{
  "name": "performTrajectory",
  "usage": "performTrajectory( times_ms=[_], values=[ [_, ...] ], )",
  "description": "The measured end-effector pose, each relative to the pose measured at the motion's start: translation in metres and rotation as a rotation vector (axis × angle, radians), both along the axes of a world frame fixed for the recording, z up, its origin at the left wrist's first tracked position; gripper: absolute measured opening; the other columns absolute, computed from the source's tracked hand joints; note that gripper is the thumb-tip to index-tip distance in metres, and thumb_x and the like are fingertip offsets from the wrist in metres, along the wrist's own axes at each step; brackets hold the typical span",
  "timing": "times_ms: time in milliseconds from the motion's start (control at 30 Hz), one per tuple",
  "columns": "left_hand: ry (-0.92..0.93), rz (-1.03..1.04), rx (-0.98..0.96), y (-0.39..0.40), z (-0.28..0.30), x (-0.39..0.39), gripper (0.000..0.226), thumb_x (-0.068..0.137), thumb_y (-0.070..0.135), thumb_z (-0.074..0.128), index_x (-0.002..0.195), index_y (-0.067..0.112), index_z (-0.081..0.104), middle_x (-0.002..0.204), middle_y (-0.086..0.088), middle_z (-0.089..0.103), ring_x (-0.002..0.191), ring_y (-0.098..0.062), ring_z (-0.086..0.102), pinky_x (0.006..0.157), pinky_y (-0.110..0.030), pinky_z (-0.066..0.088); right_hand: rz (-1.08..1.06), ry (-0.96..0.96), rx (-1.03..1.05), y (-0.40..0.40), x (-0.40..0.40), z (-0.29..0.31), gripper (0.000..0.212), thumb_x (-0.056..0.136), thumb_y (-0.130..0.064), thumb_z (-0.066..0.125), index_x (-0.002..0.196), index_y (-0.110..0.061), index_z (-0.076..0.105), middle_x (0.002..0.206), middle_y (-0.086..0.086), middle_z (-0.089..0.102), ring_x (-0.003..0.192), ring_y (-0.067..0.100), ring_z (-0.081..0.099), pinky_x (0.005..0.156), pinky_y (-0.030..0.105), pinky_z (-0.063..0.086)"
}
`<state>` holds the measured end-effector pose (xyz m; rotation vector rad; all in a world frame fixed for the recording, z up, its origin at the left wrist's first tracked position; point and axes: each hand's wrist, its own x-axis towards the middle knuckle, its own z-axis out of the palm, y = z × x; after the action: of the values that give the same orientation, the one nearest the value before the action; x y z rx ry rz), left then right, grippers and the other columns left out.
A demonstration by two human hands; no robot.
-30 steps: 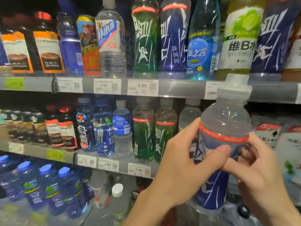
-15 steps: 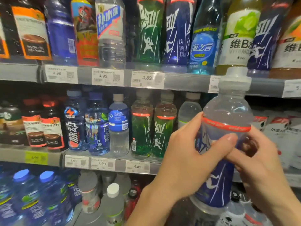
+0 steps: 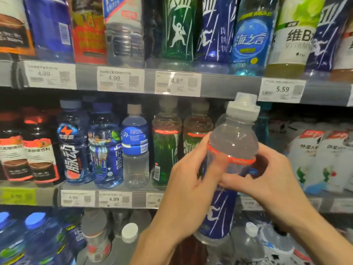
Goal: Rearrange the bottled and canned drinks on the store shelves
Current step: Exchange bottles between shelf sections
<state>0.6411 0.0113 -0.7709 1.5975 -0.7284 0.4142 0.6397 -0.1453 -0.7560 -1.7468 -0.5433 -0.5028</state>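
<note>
A clear drink bottle (image 3: 234, 142) with a dark blue label, a red band and a pale cap is held upright in front of the middle shelf. My left hand (image 3: 189, 190) grips its body from the left, thumb across the label. My right hand (image 3: 267, 180) holds it from the right, fingers curled round its side. Behind it on the middle shelf stand two green-labelled bottles (image 3: 166, 150) of the same shape.
The upper shelf rail (image 3: 229, 85) carries price tags and tall green, blue and yellow-green bottles. The middle shelf holds coffee bottles (image 3: 28, 157), blue sports drinks (image 3: 105, 150) and white-labelled bottles (image 3: 315, 159). Blue-capped bottles (image 3: 36, 238) fill the lowest shelf.
The bottle and both hands have shifted left and tilted slightly. The view has moved closer to the shelves. Both hands keep their hold.
</note>
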Motion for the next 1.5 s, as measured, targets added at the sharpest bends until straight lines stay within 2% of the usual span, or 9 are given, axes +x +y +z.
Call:
performTrajectory(
  times_ms=[133,267,367,500,733,867,1033,1200,1500],
  values=[
    [-0.107,0.362,0.15,0.003,0.001,0.022,0.058,0.099,0.058,0.026,0.14,0.03,0.056,0.134,0.02,0.057,0.124,0.006,0.051,0.106,-0.029,0.043,-0.034,-0.049,0.077,-0.006,0.002,-0.007,0.071,0.056,-0.013,0.096,0.119,-0.018,0.064,0.107,-0.008,0.076,0.095,0.007,0.073,0.074,0.015,0.054],
    [-0.167,0.721,0.173,0.02,0.013,0.04,0.053,0.096,0.032,0.063,0.146,0.021,0.049,0.138,0.008,0.055,0.116,-0.011,0.058,0.099,-0.028,0.045,0.026,-0.071,0.177,-0.005,0.016,-0.006,0.06,0.06,-0.012,0.087,0.115,-0.021,0.068,0.107,-0.007,0.077,0.097,0.01,0.073,0.079,0.02,0.055],
    [-0.184,0.809,0.418,0.012,0.024,0.047,0.075,0.084,0.033,0.076,0.149,0.018,0.041,0.146,0.002,0.047,0.118,-0.028,0.06,0.095,-0.046,0.051,0.003,-0.131,0.168,-0.009,0.021,-0.003,0.067,0.056,-0.016,0.091,0.118,-0.021,0.067,0.109,-0.006,0.076,0.1,0.012,0.072,0.081,0.024,0.056],
    [-0.064,0.839,0.622,-0.018,0.033,0.062,0.077,0.074,0.056,0.075,0.132,0.02,0.039,0.123,-0.002,0.057,0.112,-0.033,0.06,0.072,-0.04,0.042,-0.012,-0.205,0.188,-0.023,0.03,0.0,0.075,0.054,-0.035,0.087,0.124,-0.019,0.064,0.113,-0.001,0.074,0.104,0.019,0.07,0.086,0.038,0.057],
    [-0.032,1.041,0.589,-0.025,0.031,0.061,0.075,0.061,0.056,0.089,0.114,0.023,0.048,0.112,0.004,0.061,0.101,-0.027,0.064,0.067,-0.034,0.036,0.053,-0.234,0.319,-0.042,0.039,0.001,0.06,0.058,-0.033,0.079,0.114,-0.021,0.063,0.107,0.0,0.074,0.097,0.017,0.071,0.081,0.026,0.055],
    [-0.19,1.003,0.508,-0.013,0.024,0.048,0.082,0.045,0.056,0.094,0.114,0.027,0.059,0.099,0.012,0.05,0.088,-0.014,0.052,0.063,-0.032,0.037,0.066,-0.24,0.364,-0.045,0.043,0.0,0.057,0.059,-0.035,0.079,0.112,-0.021,0.063,0.103,0.0,0.074,0.094,0.017,0.07,0.079,0.025,0.054],
    [-0.348,0.868,0.423,0.01,0.023,0.041,0.09,0.041,0.059,0.093,0.118,0.025,0.062,0.101,0.008,0.058,0.094,-0.02,0.055,0.081,-0.042,0.048,0.056,-0.251,0.354,-0.041,0.045,0.003,0.056,0.061,-0.036,0.08,0.113,-0.023,0.064,0.101,-0.006,0.075,0.091,0.009,0.07,0.076,0.019,0.052],
    [-0.315,0.684,0.207,0.044,0.036,0.021,0.091,0.037,0.049,0.097,0.12,0.031,0.067,0.1,0.006,0.059,0.096,-0.004,0.062,0.087,-0.012,0.048,0.037,-0.272,0.317,-0.025,0.045,0.005,0.06,0.063,-0.033,0.084,0.118,-0.021,0.064,0.108,-0.003,0.075,0.095,0.012,0.071,0.079,0.022,0.053],
    [-0.186,0.626,0.044,0.098,0.029,0.001,0.08,0.042,0.032,0.095,0.115,0.046,0.064,0.109,0.005,0.065,0.1,0.0,0.068,0.092,-0.023,0.055,-0.082,-0.282,0.167,0.007,0.054,-0.002,0.07,0.061,-0.022,0.096,0.121,-0.029,0.06,0.108,-0.007,0.073,0.094,0.009,0.071,0.077,0.023,0.054]
  ],
)
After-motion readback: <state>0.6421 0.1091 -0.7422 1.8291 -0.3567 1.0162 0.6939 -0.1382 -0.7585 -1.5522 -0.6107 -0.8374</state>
